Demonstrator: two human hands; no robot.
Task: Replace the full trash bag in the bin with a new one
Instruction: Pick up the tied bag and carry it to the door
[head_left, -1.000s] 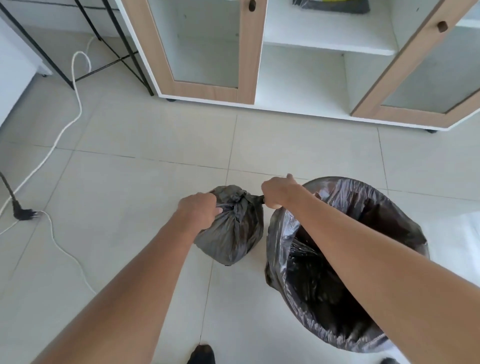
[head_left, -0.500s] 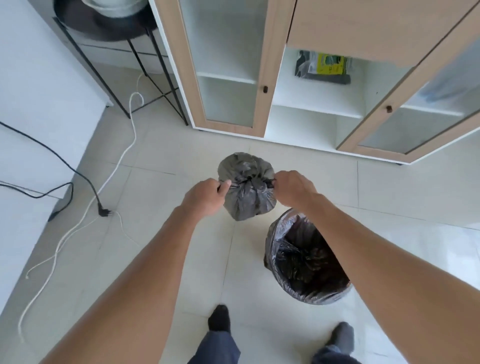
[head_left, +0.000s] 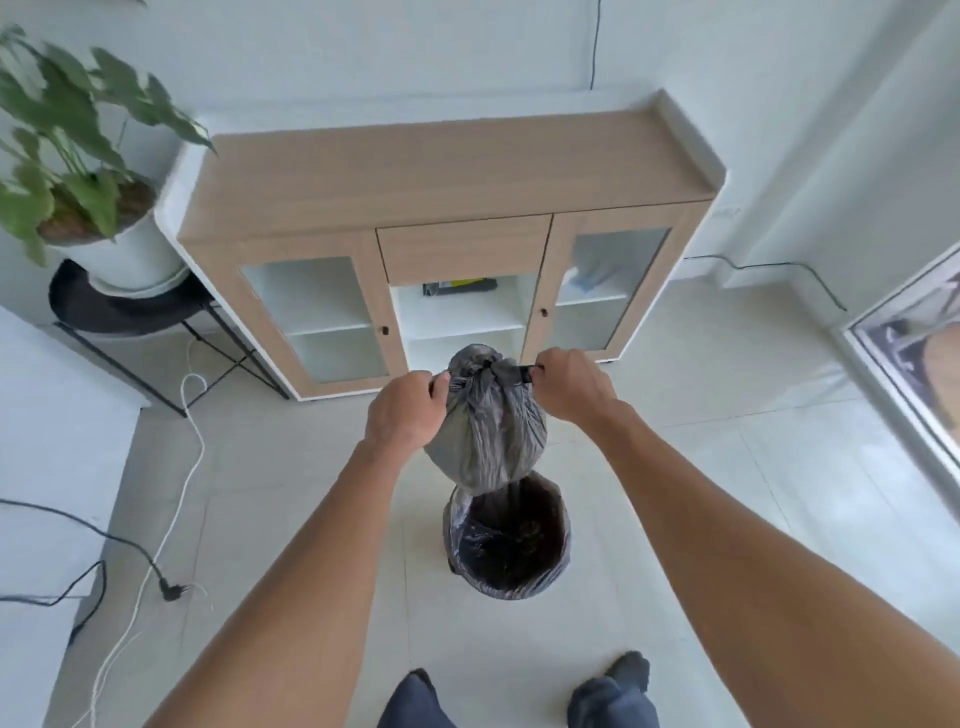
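A full, knotted grey trash bag hangs in the air between my hands. My left hand grips one tied end at the bag's top left. My right hand grips the other end at the top right. Below the bag stands the round bin on the tiled floor, lined with a dark bag whose rim folds over the edge. A dark packet with a yellow label lies on the cabinet's middle shelf.
A wooden cabinet with two glass doors stands ahead against the wall. A potted plant sits on a black stand at the left. Cables and a plug trail across the floor on the left. My feet are near the bottom edge.
Both hands lifted the tied bag from floor level up to above the bin. The view rose and pulled back, so the bin now looks smaller and the whole cabinet shows.
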